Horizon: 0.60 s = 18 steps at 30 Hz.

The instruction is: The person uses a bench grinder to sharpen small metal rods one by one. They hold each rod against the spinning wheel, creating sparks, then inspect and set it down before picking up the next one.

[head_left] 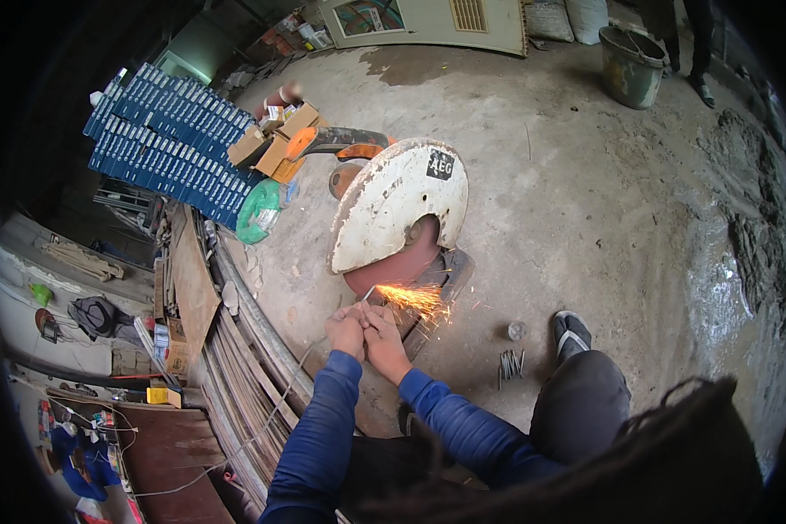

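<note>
Close together, my left hand (346, 330) and my right hand (384, 339) pinch a short, thin metal rod (369, 293). Its tip meets the lower edge of a reddish-brown cutting disc (399, 265). Orange sparks (415, 299) spray to the right from the contact. The disc belongs to a chop saw with a worn white guard (402, 196) and an orange-and-black handle (341, 140). Both hands are closed and bare, and the lower part of the rod is hidden in the fingers. Several short metal rods (511, 367) lie on the floor to the right, below a small round metal piece (517, 330).
Long pipes and strips (258, 349) run along the left. Beyond stand stacked blue boxes (175, 144), an opened cardboard box (279, 153) and a green coil (258, 212). A bucket (630, 70) is at the far right, near another person's legs (700, 52). My sandalled foot (572, 334) rests right of the saw.
</note>
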Tool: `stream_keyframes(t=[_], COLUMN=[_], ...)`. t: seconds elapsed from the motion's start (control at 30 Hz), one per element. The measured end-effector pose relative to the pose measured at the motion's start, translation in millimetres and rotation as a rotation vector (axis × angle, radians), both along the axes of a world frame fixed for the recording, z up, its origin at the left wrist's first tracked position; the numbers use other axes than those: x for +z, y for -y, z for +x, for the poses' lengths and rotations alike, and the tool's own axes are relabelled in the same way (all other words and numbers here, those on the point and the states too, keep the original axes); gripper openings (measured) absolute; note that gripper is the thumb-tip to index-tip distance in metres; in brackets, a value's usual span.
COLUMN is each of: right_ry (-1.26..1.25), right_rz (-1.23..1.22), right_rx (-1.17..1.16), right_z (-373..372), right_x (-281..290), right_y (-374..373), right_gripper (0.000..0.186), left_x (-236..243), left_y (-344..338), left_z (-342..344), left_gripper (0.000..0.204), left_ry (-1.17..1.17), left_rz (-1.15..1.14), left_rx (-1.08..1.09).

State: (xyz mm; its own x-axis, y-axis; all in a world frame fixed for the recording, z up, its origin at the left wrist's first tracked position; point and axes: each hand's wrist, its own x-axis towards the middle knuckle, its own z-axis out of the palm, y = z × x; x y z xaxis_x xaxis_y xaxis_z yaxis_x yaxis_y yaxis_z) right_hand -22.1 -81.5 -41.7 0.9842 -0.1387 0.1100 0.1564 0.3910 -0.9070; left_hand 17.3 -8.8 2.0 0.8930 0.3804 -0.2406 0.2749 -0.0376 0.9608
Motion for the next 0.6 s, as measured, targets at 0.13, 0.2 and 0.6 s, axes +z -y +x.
stream_keyframes(t=[0.13,0.2,0.6], right_ry=[-0.01,-0.055,-0.025], right_rz=[-0.001,0.082,-0.153], right_rx=[0.003,0.006,-0.043], right_z=[-3.7,-6.9,-9.7], right_x=[-1.6,-1.2,3.9], right_y=[3.5,6.1,15.3], right_gripper=[0.047,0.048,0.051], left_x=[0.4,1.7,3.5], left_y=[-0.4,1.1,3.3], left_z=[-3.5,-5.0,-6.6], left_gripper=[0.007,0.008,0.008], left_ry=[-0.042,-0.061,-0.069], left_rz=[-0.011,-0.034,0.052], left_rx=[-0.028,-0.066,-0.111])
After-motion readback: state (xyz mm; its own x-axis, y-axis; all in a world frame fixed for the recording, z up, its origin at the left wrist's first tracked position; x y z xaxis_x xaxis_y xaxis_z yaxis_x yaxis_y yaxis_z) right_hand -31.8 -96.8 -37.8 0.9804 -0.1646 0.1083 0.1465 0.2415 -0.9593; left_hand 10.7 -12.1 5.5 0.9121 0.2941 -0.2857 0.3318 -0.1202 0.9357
